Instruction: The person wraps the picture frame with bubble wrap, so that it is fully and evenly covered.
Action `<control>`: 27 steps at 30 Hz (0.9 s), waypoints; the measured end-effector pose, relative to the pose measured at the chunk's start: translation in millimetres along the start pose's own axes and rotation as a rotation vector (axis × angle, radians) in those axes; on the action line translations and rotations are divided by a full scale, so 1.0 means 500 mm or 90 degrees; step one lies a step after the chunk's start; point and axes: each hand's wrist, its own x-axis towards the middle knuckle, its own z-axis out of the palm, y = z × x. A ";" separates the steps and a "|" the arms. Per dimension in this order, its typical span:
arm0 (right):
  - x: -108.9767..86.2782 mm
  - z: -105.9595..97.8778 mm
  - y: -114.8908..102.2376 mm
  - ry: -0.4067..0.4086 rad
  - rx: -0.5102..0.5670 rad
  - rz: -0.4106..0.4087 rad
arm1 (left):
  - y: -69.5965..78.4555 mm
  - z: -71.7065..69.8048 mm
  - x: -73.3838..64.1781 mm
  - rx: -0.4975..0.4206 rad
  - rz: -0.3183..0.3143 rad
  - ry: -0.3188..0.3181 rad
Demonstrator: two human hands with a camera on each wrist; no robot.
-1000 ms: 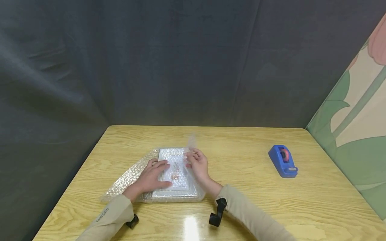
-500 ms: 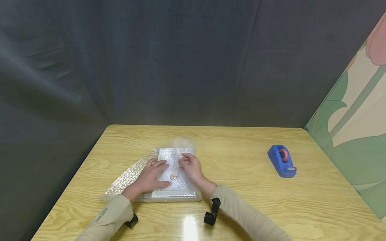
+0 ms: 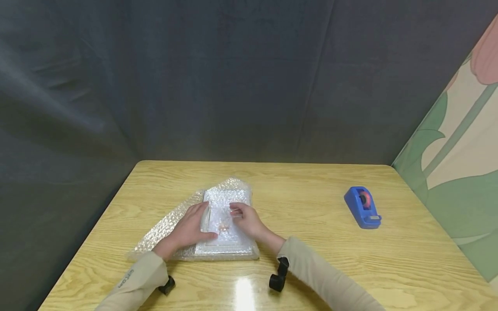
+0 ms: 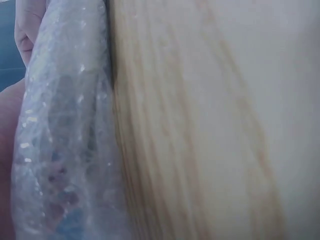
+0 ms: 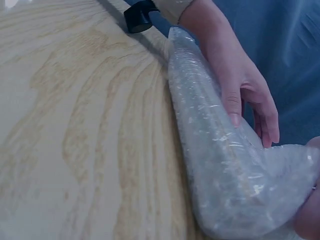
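A pale picture frame [image 3: 229,244], with a small orange mark showing through, lies flat inside bubble wrap [image 3: 165,229]. My left hand [image 3: 186,229] rests on its left side, thumb apart from the fingers. From the right, my right hand [image 3: 248,221] pinches the loose flap of wrap over the frame's middle. The right wrist view shows the wrap [image 5: 215,145] rising to that hand at the right edge, with my left hand [image 5: 245,80] beyond it. In the left wrist view, bubble wrap [image 4: 70,115] fills the left side; the hands are mostly cut off.
A blue tape dispenser [image 3: 363,207] with a reddish roll stands on the right of the wooden table [image 3: 303,194]. A dark curtain [image 3: 233,77] hangs behind, and a flower-patterned panel [image 3: 463,172] borders the right. Black wrist-camera straps [image 3: 278,278] hang below the sleeves.
My right hand has moved left, drawing the bubble wrap flap across the frame's top. My left hand has drawn its fingers closer together and shifted slightly left. The tape dispenser stays put.
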 end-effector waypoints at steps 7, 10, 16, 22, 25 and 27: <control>-0.003 0.013 0.011 0.031 -0.109 -0.056 | -0.001 0.002 -0.002 -0.002 0.003 0.000; -0.001 0.018 0.023 0.038 -0.154 -0.077 | 0.000 0.003 -0.002 -0.004 0.019 0.005; 0.000 0.021 0.021 0.027 -0.200 -0.091 | 0.002 0.001 0.000 0.004 0.036 -0.001; 0.001 0.021 0.021 0.012 -0.234 -0.118 | 0.001 -0.003 0.005 0.019 0.040 -0.029; 0.004 0.013 0.019 -0.027 -0.249 -0.126 | -0.001 -0.003 0.009 0.044 0.041 -0.042; 0.007 0.004 0.015 -0.072 -0.273 -0.137 | -0.001 -0.005 0.012 0.066 0.046 -0.051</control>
